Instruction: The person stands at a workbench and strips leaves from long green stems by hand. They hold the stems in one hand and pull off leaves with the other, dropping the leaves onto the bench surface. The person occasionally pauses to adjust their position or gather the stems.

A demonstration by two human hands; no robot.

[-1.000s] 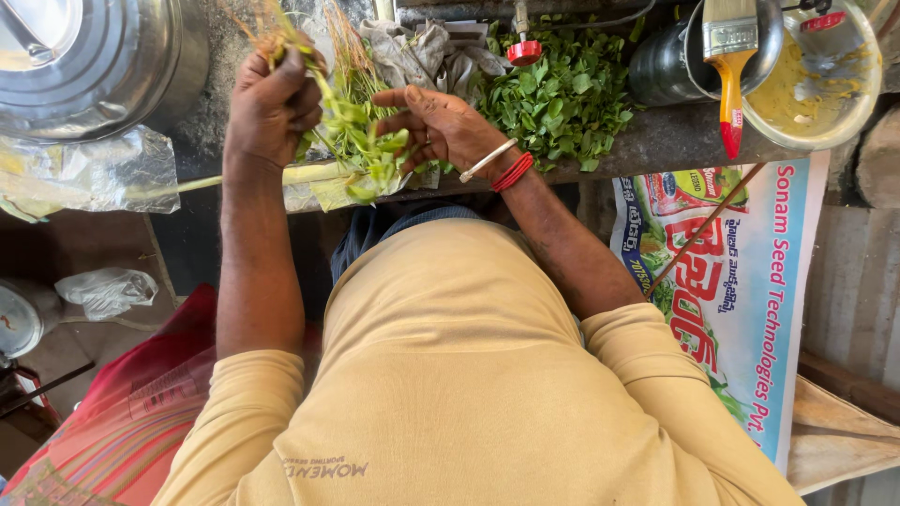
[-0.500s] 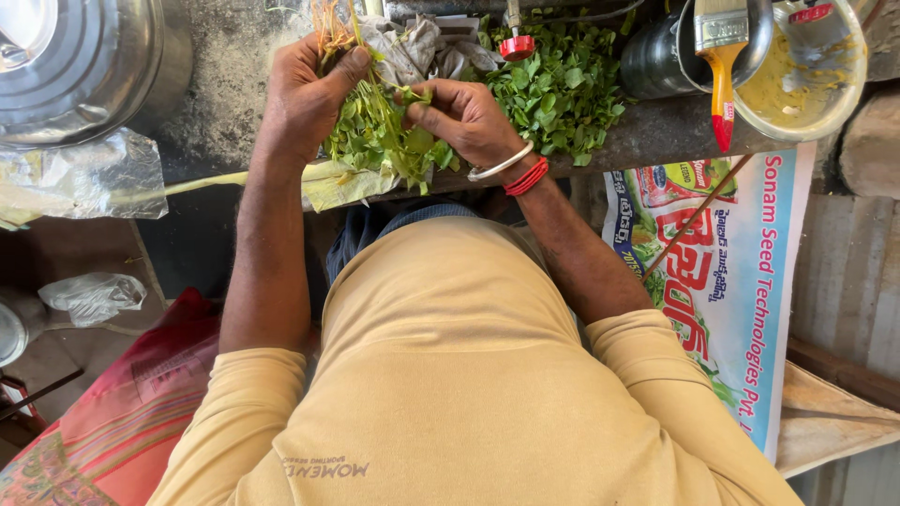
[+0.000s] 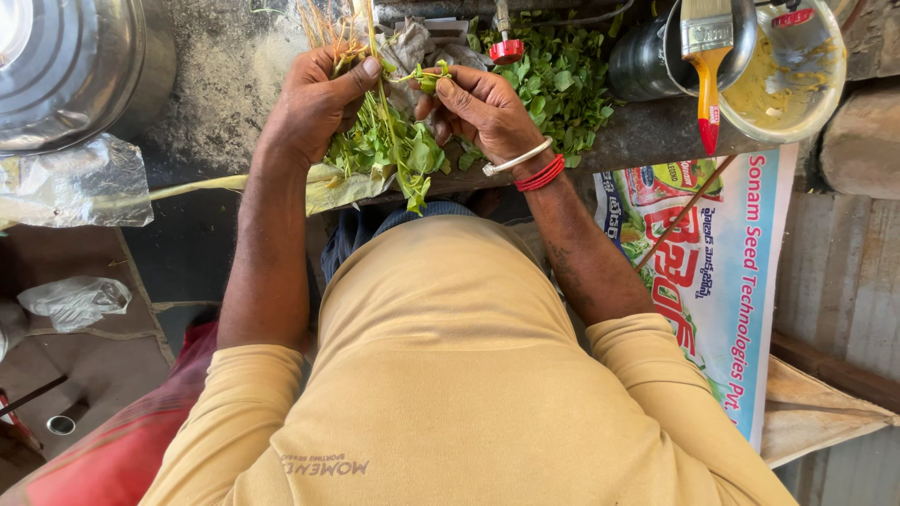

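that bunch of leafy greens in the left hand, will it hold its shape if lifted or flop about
Likely floppy: the bunch of greens has thin stems and its leafy ends droop below the left hand. Probably light, since a loose grip holds it. Leaves seem fragile; the right hand pinches a small sprig.

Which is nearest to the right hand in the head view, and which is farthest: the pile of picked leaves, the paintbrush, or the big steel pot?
From the right hand:
1. Pile of picked leaves, just beside the hand on the counter.
2. Paintbrush, farther along on the same side, lying across a bowl.
3. Big steel pot, past the left hand, at the opposite corner.
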